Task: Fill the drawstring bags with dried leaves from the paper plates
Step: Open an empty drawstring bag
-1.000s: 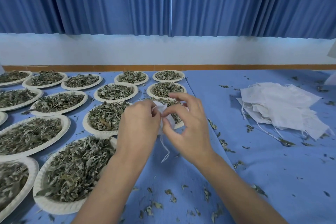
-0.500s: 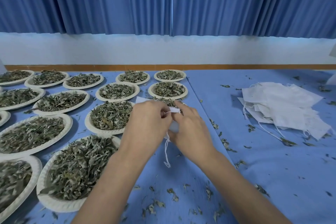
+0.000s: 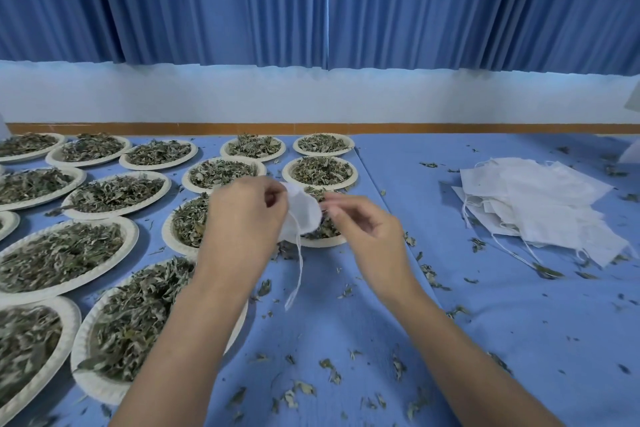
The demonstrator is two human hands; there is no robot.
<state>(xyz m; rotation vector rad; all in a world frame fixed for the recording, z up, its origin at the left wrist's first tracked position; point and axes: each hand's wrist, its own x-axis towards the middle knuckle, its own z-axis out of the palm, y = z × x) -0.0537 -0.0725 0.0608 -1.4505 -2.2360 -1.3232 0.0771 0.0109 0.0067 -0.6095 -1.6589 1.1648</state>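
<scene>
Compared with half a second earlier, the hands had drawn apart, and the white drawstring bag (image 3: 304, 215), then largely hidden between them, had spread into a rounded pouch above a plate of dried leaves (image 3: 322, 242) near the middle of the tabletop (image 3: 485, 322). The left hand (image 3: 249, 218) gripped the bag's left side with curled fingers, the cord (image 3: 298, 270) hanging loose. The right hand (image 3: 363, 229), motion-blurred, pinched its right rim; spare bags (image 3: 540, 204) lay piled towards the right edge.
</scene>
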